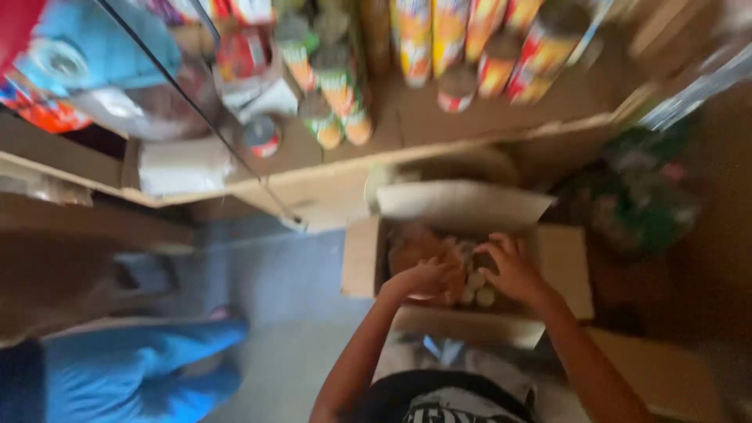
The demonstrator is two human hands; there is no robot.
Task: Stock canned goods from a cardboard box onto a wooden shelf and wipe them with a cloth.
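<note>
An open cardboard box (pixel 360 258) stands on the floor below me with its flaps spread out. Both my hands reach into it. My left hand (pixel 427 278) rests on the brownish contents at the box's middle. My right hand (pixel 513 270) curls over several small round pale things (pixel 479 291) inside the box. The picture is blurred, so whether either hand grips anything cannot be told.
A wooden shelf (pixel 439 149) above the box carries several tall orange and yellow cans (pixel 415 39) and smaller cans (pixel 329 102). A blue cloth shape (pixel 149 364) lies at lower left. Dark green packages (pixel 642 196) sit to the right of the box.
</note>
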